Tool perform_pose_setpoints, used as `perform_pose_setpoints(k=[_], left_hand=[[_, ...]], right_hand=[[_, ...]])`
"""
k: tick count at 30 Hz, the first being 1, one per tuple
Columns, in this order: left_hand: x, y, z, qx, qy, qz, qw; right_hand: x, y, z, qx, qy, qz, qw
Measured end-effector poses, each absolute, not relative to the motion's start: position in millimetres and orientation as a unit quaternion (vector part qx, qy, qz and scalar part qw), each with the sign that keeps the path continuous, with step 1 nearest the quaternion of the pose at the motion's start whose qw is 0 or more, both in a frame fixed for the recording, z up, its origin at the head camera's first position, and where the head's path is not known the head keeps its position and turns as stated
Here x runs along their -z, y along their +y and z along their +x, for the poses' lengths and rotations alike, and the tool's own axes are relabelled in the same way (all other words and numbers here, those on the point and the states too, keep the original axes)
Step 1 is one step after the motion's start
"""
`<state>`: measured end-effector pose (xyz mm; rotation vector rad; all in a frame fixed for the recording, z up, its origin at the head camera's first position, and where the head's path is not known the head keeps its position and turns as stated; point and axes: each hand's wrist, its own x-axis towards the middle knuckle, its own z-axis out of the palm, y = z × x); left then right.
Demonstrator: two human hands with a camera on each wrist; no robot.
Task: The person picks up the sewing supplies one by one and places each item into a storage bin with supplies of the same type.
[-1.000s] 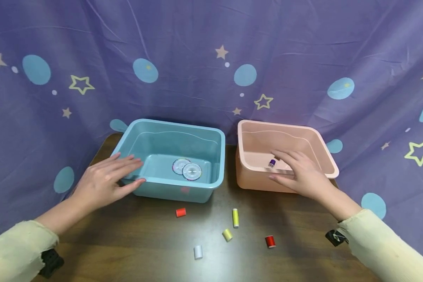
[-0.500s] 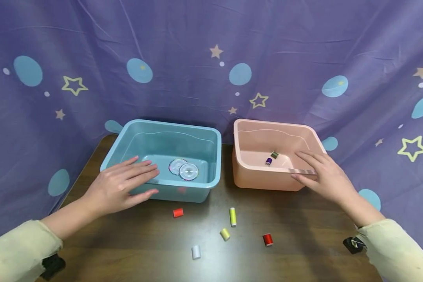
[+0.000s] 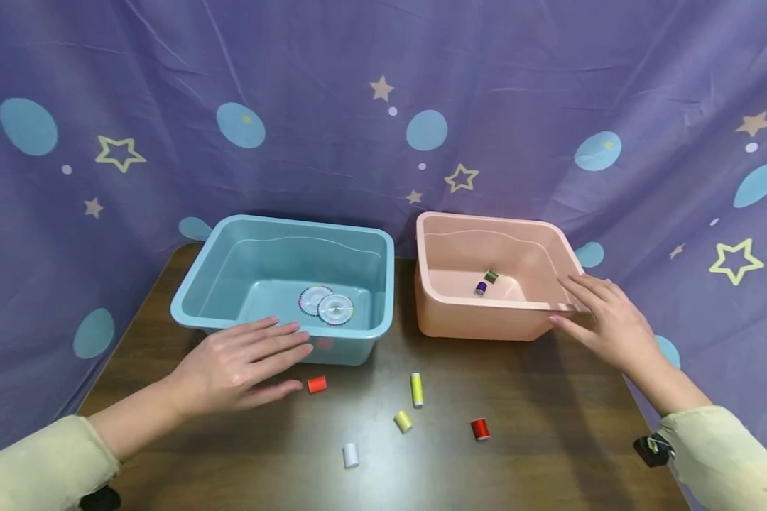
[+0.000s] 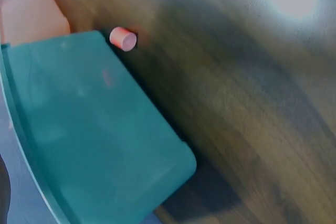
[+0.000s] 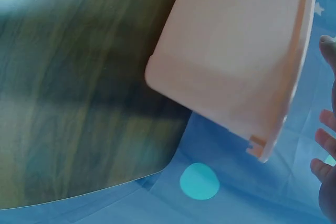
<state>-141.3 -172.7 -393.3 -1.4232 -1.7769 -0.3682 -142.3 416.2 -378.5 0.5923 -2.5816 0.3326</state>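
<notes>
My left hand (image 3: 239, 365), fingers straight and holding nothing, hovers by the front wall of the blue tub (image 3: 281, 221). Its fingertips point toward an orange-red thread spool (image 3: 317, 384) on the table. At the front right corner of the pink tub (image 3: 486, 323) is my right hand (image 3: 613, 323), its extended fingers overlapping the rim in the head view. Fingertips (image 5: 326, 139) show at the edge of the right wrist view. Two round pin wheels (image 3: 335, 309) lie overlapped inside the blue tub. A purple spool (image 3: 481, 289) and a green spool (image 3: 491, 276) lie in the pink one.
On the wooden table (image 3: 518, 475) lie a tall yellow spool (image 3: 417, 390), a short pale yellow spool (image 3: 403, 421), a red spool (image 3: 480, 429) and a white spool (image 3: 351, 455). A purple patterned curtain (image 3: 332, 163) hangs behind the tubs.
My left hand has moved right and down from the blue tub's left side. My right hand has moved right, off the pink tub's opening, uncovering the green spool. The view has shifted slightly.
</notes>
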Motion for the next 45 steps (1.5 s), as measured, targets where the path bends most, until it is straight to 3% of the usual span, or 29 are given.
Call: perform_pose_setpoints(k=[15, 28, 45], left_hand=[[444.2, -164.5, -125.2, 0.155, -0.705, -0.594, 0.355], [491.3, -175.3, -124.1, 0.173, -0.795, -0.534, 0.230], [521.0, -173.6, -126.5, 0.196, -0.816, -0.499, 0.214]], right_hand=[[408.3, 429.0, -140.6, -0.130, -0.918, 0.244, 0.284], [424.8, 436.5, -148.7, -0.127, -0.914, 0.245, 0.299], [440.9, 436.0, -148.0, -0.184, -0.914, 0.189, 0.307]])
